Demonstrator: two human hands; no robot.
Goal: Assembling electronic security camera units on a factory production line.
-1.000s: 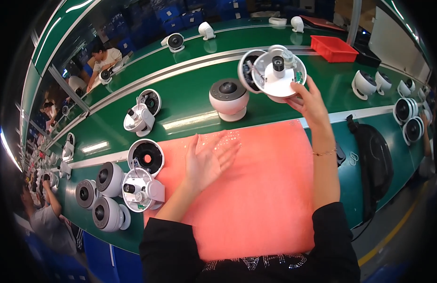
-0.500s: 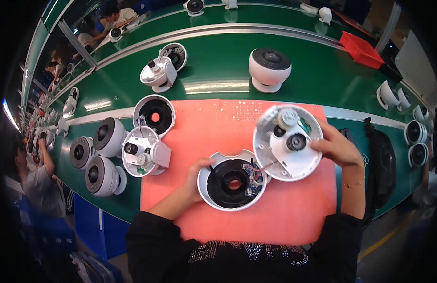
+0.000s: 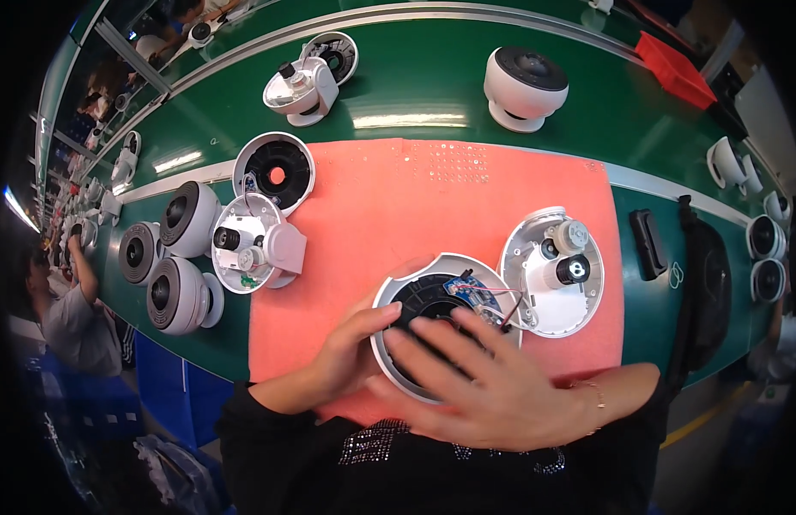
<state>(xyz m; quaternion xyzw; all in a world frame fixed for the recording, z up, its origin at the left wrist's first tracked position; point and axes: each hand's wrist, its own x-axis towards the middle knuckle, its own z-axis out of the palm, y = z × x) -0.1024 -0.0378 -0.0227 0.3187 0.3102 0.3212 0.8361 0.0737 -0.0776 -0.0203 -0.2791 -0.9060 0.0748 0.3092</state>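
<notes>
We have a round white shell [image 3: 415, 296] with a black ring inside, lying flat on the pink mat [image 3: 432, 197] right in front of us. Our left hand [image 3: 351, 348] holds its rim at about 8 o'clock, fingers curled and thumb on the edge. Our right hand [image 3: 492, 386] lies flat over the shell from 5 o'clock, fingers spread wide and pinching nothing.

A small blue board [image 3: 466, 287] sits at the shell's 1 o'clock edge. Thin wires [image 3: 505, 311] run from it toward 3 o'clock, to the white disc with a little camera [image 3: 556, 270] just beside the shell. That disc is nearer our right hand. More white camera parts [image 3: 252, 245] sit well apart at 10 o'clock.
</notes>
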